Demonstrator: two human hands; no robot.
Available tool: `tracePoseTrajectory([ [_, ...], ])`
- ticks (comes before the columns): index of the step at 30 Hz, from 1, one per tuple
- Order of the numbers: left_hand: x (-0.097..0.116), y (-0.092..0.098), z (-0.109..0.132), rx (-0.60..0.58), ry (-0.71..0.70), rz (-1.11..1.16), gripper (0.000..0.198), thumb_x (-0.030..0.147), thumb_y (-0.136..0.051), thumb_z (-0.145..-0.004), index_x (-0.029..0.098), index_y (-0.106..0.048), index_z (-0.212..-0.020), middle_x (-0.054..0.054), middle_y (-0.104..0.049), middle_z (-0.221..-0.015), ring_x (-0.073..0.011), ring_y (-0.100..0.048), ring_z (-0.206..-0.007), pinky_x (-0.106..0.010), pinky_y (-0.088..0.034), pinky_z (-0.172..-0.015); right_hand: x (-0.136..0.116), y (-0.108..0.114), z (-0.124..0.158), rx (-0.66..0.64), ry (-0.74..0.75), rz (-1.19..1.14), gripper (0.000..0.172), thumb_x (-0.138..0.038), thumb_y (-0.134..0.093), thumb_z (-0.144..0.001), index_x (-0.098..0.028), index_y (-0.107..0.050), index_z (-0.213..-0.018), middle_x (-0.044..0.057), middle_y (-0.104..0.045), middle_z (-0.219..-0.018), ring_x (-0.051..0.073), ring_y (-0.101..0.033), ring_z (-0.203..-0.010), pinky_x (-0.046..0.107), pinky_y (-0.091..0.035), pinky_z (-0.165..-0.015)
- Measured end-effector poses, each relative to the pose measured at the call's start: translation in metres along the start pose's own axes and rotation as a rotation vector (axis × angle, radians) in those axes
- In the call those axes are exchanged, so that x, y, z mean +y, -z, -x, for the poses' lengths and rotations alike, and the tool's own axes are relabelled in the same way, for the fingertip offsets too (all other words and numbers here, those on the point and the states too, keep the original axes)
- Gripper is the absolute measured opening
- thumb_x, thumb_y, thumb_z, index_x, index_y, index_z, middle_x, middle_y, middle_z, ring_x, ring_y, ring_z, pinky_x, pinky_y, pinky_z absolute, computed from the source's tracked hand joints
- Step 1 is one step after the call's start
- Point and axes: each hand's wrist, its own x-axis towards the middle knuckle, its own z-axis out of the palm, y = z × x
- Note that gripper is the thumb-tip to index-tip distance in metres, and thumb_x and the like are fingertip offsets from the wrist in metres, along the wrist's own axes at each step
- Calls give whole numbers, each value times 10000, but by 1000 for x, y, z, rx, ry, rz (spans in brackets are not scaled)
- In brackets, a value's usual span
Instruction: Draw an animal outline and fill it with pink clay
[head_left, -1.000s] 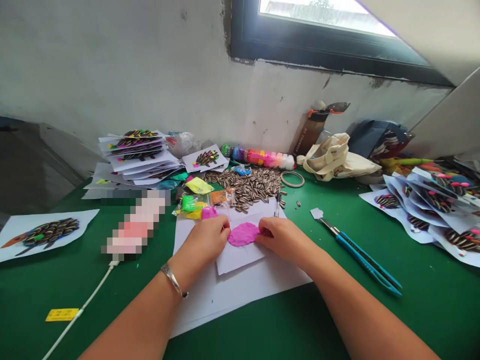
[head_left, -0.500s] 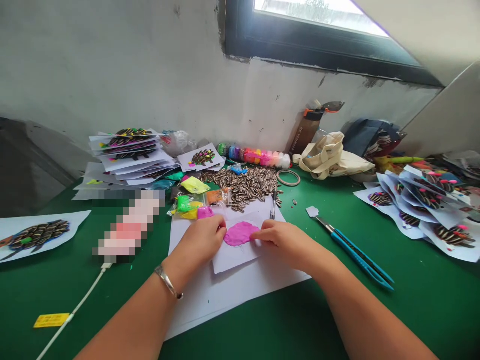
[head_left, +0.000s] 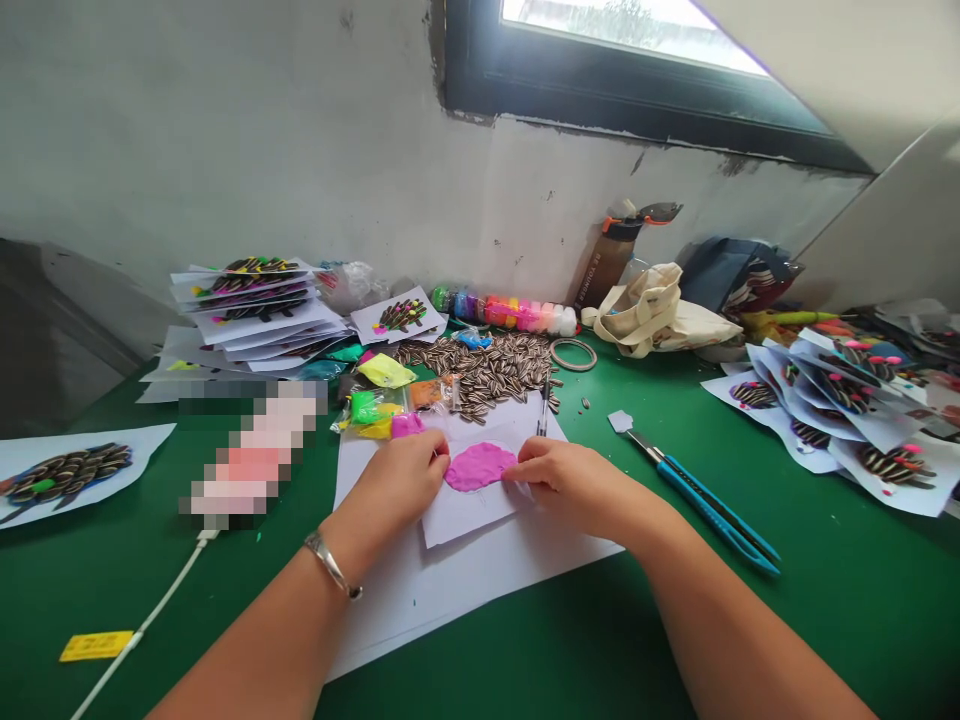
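Observation:
A flat, roughly oval piece of pink modelling clay [head_left: 480,467] lies on a small white paper [head_left: 461,518], which rests on larger white sheets [head_left: 390,610]. My left hand [head_left: 409,470] has its fingers curled together at the clay's left edge; the tips are partly hidden. On the opposite edge, the fingertips of my right hand [head_left: 559,475] press at the clay, the other fingers bent under. A black pen [head_left: 543,412] lies just beyond my right hand. More pink clay [head_left: 407,426] sits behind my left hand.
Sunflower seeds [head_left: 499,370] are heaped at the back beside bagged clay [head_left: 386,371] and a tape ring [head_left: 574,354]. To the right lie blue tweezers [head_left: 720,520] and a stack of seed pictures [head_left: 832,395]. Another picture stack [head_left: 255,310] and a white cable [head_left: 154,610] are at left.
Both hands stay at the clay's edges with hardly any movement. The whole view has shifted slightly, so things appear a little further left.

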Motion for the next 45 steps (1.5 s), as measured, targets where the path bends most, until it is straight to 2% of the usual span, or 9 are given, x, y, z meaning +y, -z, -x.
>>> tracePoseTrajectory([
  [7,1,0,0,4,-6,10,169,244,-456,-882,219,-615,-832,-39,-690,-862,-202,-605,-784,-285,-341,-596,2,1,0,2,-5,-77,369,-90,-426,-849,-265,-724,-978,27,-617,-936,135,-577,-781,229,-373,-677],
  [11,1,0,1,7,-4,7,163,243,-459,-880,222,-611,-825,-37,-689,-848,-203,-605,-773,-285,-338,-588,3,0,0,-3,-13,-20,345,-77,-449,-827,-253,-728,-931,27,-613,-932,131,-564,-759,231,-359,-661],
  [15,0,0,1,9,-15,4,164,234,-456,-881,221,-606,-817,-35,-689,-842,-200,-606,-769,-282,-342,-593,1,-4,-3,29,-39,-11,405,-72,-436,-836,-291,-699,-1052,15,-603,-908,122,-553,-755,224,-344,-655],
  [18,0,0,1,8,-18,-3,168,232,-449,-885,220,-602,-816,-38,-688,-847,-198,-606,-767,-279,-341,-589,-1,-8,-7,57,-58,61,463,-55,-441,-823,-308,-658,-1144,20,-591,-908,128,-537,-771,225,-321,-636],
  [22,0,-1,0,12,-21,2,170,231,-449,-885,222,-604,-817,-38,-691,-840,-199,-607,-763,-274,-341,-584,-3,-11,-12,17,-61,227,418,-49,-478,-795,-293,-679,-1069,34,-584,-916,136,-514,-752,240,-251,-573],
  [26,-1,-1,1,22,-30,-4,171,228,-448,-884,220,-611,-832,-43,-696,-851,-206,-613,-777,-277,-350,-599,-3,-12,-14,16,-98,263,368,-78,-480,-817,-302,-677,-1033,31,-583,-917,136,-517,-733,251,-215,-549],
  [36,2,2,3,13,-28,-4,173,223,-452,-887,213,-616,-829,-55,-702,-872,-217,-620,-797,-283,-363,-611,-1,-12,-14,42,-132,187,390,-91,-446,-829,-302,-678,-1062,34,-593,-958,136,-537,-743,242,-269,-585],
  [41,2,2,2,6,-21,2,178,234,-451,-888,215,-616,-825,-53,-699,-866,-216,-619,-789,-284,-360,-604,2,-7,-7,56,-96,59,515,-70,-401,-842,-338,-603,-1234,26,-591,-963,137,-552,-800,228,-320,-649],
  [45,1,1,2,12,-25,2,176,228,-453,-885,211,-616,-821,-54,-699,-865,-210,-617,-788,-283,-358,-608,1,-6,-6,17,-52,144,514,-49,-448,-792,-329,-635,-1180,24,-586,-944,134,-537,-762,231,-299,-622],
])
